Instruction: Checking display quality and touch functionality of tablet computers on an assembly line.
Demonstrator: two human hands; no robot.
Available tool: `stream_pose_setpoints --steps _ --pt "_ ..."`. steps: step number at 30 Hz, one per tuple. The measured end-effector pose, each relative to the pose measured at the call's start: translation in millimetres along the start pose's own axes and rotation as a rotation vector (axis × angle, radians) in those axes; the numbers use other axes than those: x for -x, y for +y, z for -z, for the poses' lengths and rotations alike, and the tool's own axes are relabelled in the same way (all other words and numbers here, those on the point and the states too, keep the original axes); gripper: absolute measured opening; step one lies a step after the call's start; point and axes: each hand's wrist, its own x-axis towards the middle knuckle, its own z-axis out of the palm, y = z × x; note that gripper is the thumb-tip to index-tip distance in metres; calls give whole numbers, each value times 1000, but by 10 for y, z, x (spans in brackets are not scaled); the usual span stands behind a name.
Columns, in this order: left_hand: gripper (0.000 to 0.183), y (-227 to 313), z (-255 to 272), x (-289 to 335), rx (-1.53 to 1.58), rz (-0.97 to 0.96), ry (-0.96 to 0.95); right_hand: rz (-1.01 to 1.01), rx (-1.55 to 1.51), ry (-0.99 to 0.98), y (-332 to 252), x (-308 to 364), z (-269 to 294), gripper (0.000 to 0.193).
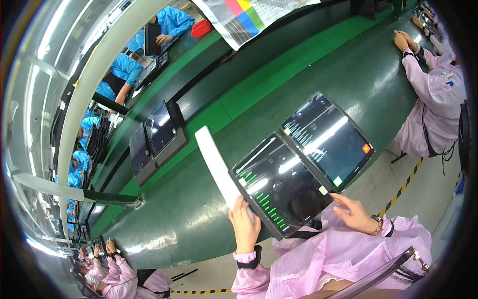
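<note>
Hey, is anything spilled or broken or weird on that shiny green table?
Nothing really stands out. The black flat screen with green bars and the black flat screen with orange and green squares show no clear crack, though glare hides patches. I see no spill on the shiny green table.

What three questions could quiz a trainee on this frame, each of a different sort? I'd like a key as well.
1. Which of the wearer's hands is at the lower end of the white strip?
2. On the left lit screen, what colour are the short bars? A: red. B: green. C: blue.
3. True or false: the right lit screen shows an orange square.

Key:
1. The left hand.
2. B.
3. True.
</note>
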Motion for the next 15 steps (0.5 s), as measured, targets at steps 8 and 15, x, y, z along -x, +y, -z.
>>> stream_pose_setpoints --steps 8,15 --pt "46 51 -66 -473 23 -127 -103 -31 -52 134 55 30 -48 48" --pt "26 53 137 -762 16 -247 -123 27 -141 40 54 -81 -72 56"
